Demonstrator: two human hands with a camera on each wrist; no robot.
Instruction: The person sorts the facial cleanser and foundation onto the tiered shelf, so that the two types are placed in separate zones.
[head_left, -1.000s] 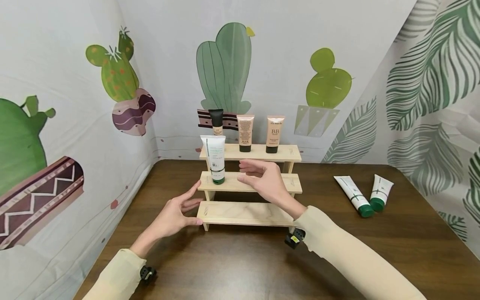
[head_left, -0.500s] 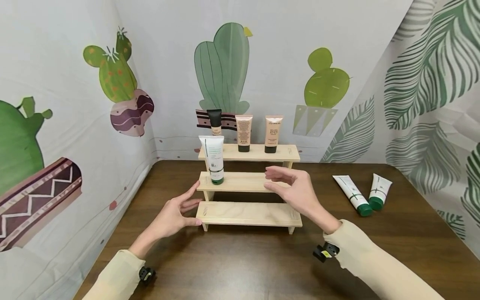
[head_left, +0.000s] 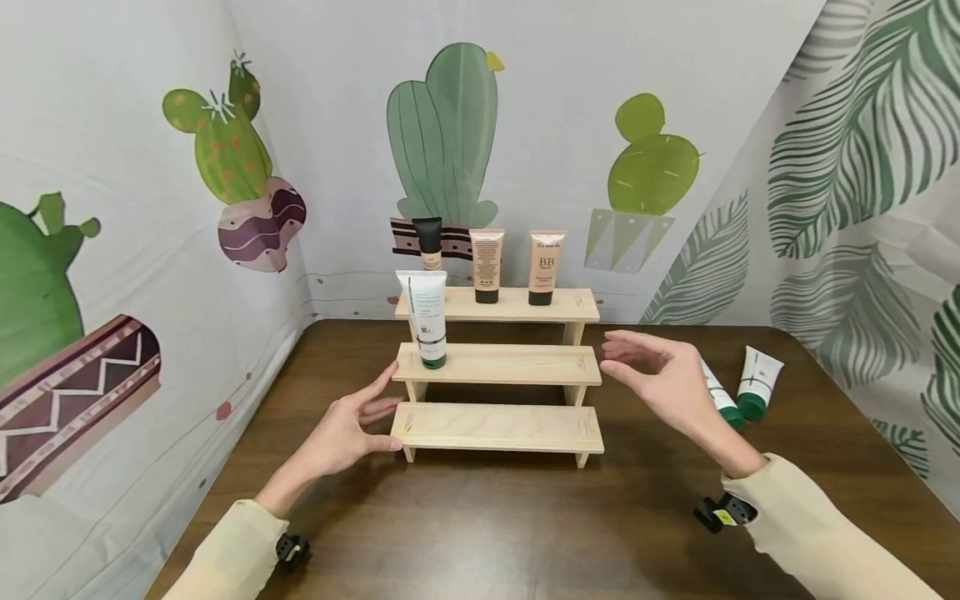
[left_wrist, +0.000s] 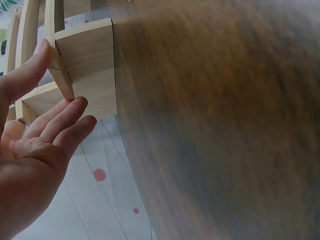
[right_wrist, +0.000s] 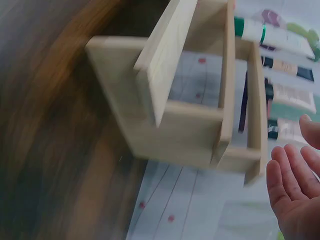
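In the head view a three-tier wooden display stand (head_left: 495,425) stands on the table. My left hand (head_left: 333,446) holds its left end, thumb at the lowest board's front corner and fingertips along the side; the left wrist view shows the board's end between thumb and fingers. A white cosmetic tube with a green cap (head_left: 430,321) stands upright at the middle tier's left end. My right hand (head_left: 667,379) hovers right of the stand, fingers loosely bent, holding nothing. Behind it lie two white tubes, one partly covered (head_left: 722,400) and one in full view (head_left: 760,379).
The top tier bears a black-capped tube (head_left: 428,242), partly hidden by the white one, a beige printed tube (head_left: 487,265) and a beige BB tube (head_left: 545,267). A cactus-print cloth (head_left: 555,100) hangs behind the brown table (head_left: 487,525).
My right hand has moved right, from in front of the middle tier to beside the stand, and now covers part of a lying tube. My left hand keeps its place.
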